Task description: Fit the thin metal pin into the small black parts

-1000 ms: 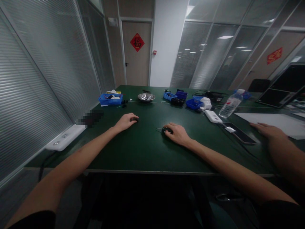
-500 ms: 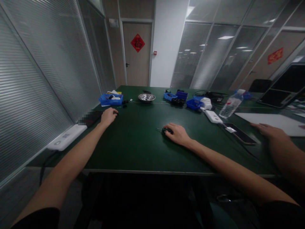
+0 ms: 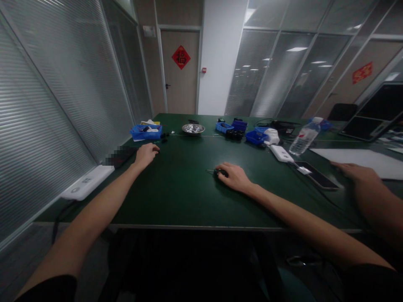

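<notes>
My right hand [image 3: 235, 176] rests on the green tabletop [image 3: 182, 188], its fingers wrapped around a screwdriver [image 3: 221, 172] with a dark handle. The thin metal shaft points left, level with the table. Further left and forward, my left hand [image 3: 146, 154] is low over the table with its fingers curled together. Something small and dark shows at those fingertips, too little of it to name. Just beyond this hand are a blue basket [image 3: 146, 132] with mixed items and small black parts [image 3: 164, 135]. A round metal bowl [image 3: 193, 129] holding shiny pieces stands farther back.
White power strips lie at left [image 3: 88, 182] and right [image 3: 281, 154]. Blue bins [image 3: 256, 137], a water bottle [image 3: 305, 136] and a phone [image 3: 316, 175] are on the right. Another person's hand [image 3: 359, 171] reaches in beside a white board [image 3: 362, 161].
My left hand has shifted slightly to the right, away from the dark item on the left. My right hand stays put with the screwdriver.
</notes>
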Demonstrator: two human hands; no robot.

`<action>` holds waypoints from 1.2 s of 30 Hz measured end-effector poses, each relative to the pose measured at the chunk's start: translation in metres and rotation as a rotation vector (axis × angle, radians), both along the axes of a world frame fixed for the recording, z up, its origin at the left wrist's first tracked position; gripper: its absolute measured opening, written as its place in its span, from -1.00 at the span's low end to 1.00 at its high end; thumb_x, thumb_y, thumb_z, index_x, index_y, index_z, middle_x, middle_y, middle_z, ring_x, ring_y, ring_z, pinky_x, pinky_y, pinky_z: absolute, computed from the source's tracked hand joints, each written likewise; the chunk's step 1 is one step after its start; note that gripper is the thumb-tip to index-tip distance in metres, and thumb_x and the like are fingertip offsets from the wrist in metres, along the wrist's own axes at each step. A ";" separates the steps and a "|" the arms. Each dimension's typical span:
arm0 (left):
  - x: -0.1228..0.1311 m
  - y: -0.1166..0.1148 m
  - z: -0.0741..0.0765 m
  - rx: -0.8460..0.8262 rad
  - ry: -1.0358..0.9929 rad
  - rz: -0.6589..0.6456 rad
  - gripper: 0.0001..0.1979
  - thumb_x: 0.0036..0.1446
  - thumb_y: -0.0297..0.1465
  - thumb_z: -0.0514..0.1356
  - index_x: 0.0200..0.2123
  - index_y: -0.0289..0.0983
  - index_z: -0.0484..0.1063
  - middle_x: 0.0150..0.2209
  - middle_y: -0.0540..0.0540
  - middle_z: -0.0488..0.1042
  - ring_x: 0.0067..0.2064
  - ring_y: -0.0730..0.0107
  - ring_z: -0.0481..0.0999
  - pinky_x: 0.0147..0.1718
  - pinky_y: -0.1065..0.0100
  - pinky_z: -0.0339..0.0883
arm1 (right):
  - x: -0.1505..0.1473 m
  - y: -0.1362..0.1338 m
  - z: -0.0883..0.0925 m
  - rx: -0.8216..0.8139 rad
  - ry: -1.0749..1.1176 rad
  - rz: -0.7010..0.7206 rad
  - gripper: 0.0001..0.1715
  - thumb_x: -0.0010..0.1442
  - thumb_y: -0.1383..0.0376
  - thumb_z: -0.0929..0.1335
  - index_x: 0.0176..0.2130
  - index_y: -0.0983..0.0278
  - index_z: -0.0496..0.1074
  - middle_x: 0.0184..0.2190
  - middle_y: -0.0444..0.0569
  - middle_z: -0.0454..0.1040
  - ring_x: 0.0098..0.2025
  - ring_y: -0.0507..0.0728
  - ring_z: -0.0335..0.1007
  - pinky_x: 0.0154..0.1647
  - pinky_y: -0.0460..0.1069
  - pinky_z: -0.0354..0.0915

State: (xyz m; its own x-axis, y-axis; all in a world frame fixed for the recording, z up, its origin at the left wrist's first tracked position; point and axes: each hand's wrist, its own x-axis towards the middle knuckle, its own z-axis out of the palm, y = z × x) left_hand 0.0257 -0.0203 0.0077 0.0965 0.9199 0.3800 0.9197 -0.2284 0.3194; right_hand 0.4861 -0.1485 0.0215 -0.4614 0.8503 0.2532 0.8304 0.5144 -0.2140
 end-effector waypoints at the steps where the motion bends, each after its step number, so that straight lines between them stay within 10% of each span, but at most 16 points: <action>1: 0.006 -0.002 0.000 -0.011 -0.050 -0.059 -0.77 0.26 -0.38 0.30 -0.03 -0.18 0.66 0.00 -0.16 0.64 0.01 0.06 0.60 0.01 0.13 0.49 | 0.000 0.000 0.000 0.001 -0.001 0.000 -0.59 0.40 0.18 0.30 0.14 0.21 0.54 -0.01 0.04 0.59 -0.16 0.16 0.50 -0.16 0.03 0.33; 14: 0.138 -0.082 0.005 -0.331 -0.390 -0.926 -0.57 0.24 -0.25 0.40 0.14 -0.25 0.57 -0.04 -0.16 0.59 -0.06 0.27 0.57 -0.05 0.24 0.44 | 0.000 -0.006 -0.004 0.057 0.013 0.267 -0.56 0.47 0.13 0.28 0.24 0.17 0.46 0.01 0.05 0.53 -0.17 0.13 0.50 -0.12 0.02 0.37; 36: 0.140 -0.088 0.004 -0.285 -0.340 -0.959 -0.73 0.35 -0.21 0.32 -0.01 -0.23 0.66 -0.07 -0.15 0.61 -0.12 0.28 0.56 -0.11 0.27 0.39 | 0.001 -0.009 -0.002 0.088 -0.058 0.351 -0.48 0.50 0.13 0.24 0.35 0.14 0.38 0.13 0.10 0.48 -0.16 0.13 0.51 -0.13 0.03 0.40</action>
